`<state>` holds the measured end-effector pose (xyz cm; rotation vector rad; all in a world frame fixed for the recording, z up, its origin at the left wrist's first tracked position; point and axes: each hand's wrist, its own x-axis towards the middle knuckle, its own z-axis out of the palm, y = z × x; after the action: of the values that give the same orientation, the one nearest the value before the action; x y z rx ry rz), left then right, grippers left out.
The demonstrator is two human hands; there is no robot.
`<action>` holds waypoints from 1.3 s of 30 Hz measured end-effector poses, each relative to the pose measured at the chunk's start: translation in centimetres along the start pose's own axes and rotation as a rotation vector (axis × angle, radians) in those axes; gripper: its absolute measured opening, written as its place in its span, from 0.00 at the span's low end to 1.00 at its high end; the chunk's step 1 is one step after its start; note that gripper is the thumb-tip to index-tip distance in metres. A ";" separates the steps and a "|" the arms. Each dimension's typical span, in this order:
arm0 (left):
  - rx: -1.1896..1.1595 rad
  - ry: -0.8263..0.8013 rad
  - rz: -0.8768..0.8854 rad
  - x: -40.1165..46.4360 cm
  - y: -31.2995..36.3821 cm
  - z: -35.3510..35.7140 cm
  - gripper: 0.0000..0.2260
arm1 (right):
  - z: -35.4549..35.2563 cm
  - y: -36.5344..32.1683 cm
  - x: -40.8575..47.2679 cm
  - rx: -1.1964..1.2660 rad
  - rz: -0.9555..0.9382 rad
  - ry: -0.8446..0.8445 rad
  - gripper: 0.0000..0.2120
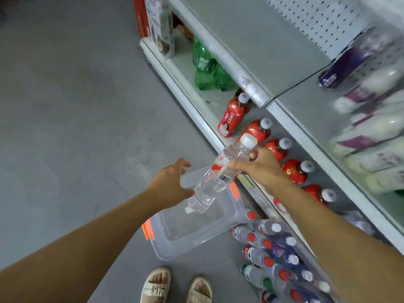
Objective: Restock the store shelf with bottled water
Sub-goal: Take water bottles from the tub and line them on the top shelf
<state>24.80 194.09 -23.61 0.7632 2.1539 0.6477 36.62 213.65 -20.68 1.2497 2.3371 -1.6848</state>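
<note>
The right hand holds a water bottle near its top, fingers curled round it. The bottle tilts down over a clear box on the floor. The left hand is spread wide just beside the bottle's bottom, near the shelf.

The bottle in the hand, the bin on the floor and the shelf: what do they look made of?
Bottle: thin clear plastic, glossy and ribbed, with a white cap and a printed label.
Bin: translucent plastic, probably stiffer; the floor shows through it, and it has orange clips.
Shelf: looks like painted metal, matt pale grey, with a pegboard back.
</note>
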 end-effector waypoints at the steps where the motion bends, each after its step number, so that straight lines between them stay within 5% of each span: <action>1: -0.010 0.006 0.027 -0.6 1.6 -0.9 0.29 | -1.1 -1.9 -0.7 -0.005 -0.013 0.022 0.10; 10: -0.037 0.103 0.243 -7.1 14.3 -7.4 0.32 | -8.6 -17.4 -7.4 0.015 0.022 0.255 0.20; 18: 0.046 0.301 0.315 -11.6 23.0 -13.0 0.31 | -13.4 -27.5 -14.1 0.198 0.085 0.377 0.20; 25: 0.059 0.446 0.446 -15.7 30.0 -16.3 0.31 | -17.4 -34.5 -20.4 0.095 0.016 0.530 0.20; 31: 0.015 0.438 0.614 -20.0 36.0 -18.7 0.29 | -21.4 -39.2 -27.0 -0.008 -0.053 0.663 0.23; 36: -0.059 0.359 0.743 -23.7 41.9 -20.2 0.27 | -24.8 -41.7 -32.2 -0.100 -0.157 0.869 0.41; 39: -0.171 0.255 0.796 -25.9 46.0 -20.6 0.23 | -27.5 -42.5 -36.2 -0.146 -0.273 0.893 0.28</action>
<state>37.15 203.95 30.78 1.5217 1.9277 1.3726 47.90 209.65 40.41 2.0297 3.1361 -1.0588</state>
